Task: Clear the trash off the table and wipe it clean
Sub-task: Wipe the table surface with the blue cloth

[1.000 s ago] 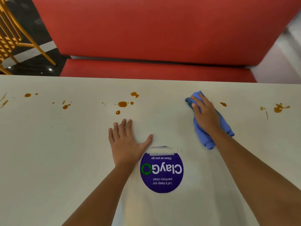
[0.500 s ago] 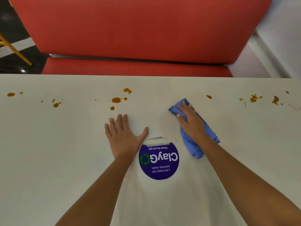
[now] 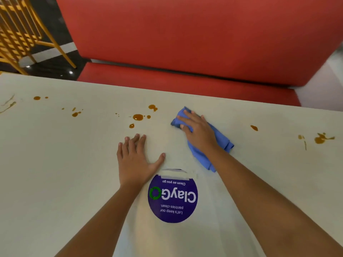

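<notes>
My right hand (image 3: 197,129) presses flat on a folded blue cloth (image 3: 220,140) on the pale table (image 3: 55,173), fingers straight and pointing left. Just left of the cloth lie brown sauce drops (image 3: 138,117), a short gap away. More brown splashes sit at the far left (image 3: 75,114) and at the right (image 3: 320,139), with one small drop (image 3: 254,127) between the cloth and those. My left hand (image 3: 135,160) rests palm down on the table with spread fingers, holding nothing.
A round purple ClayGo sticker (image 3: 172,196) is stuck to the table between my forearms. Beyond the table's far edge stands a red padded bench (image 3: 185,43). A yellow metal chair (image 3: 18,34) is at the far left on a dark floor.
My right hand slid the cloth left across the table toward the middle sauce drops. My left hand stayed planted. The camera view shifted sideways.
</notes>
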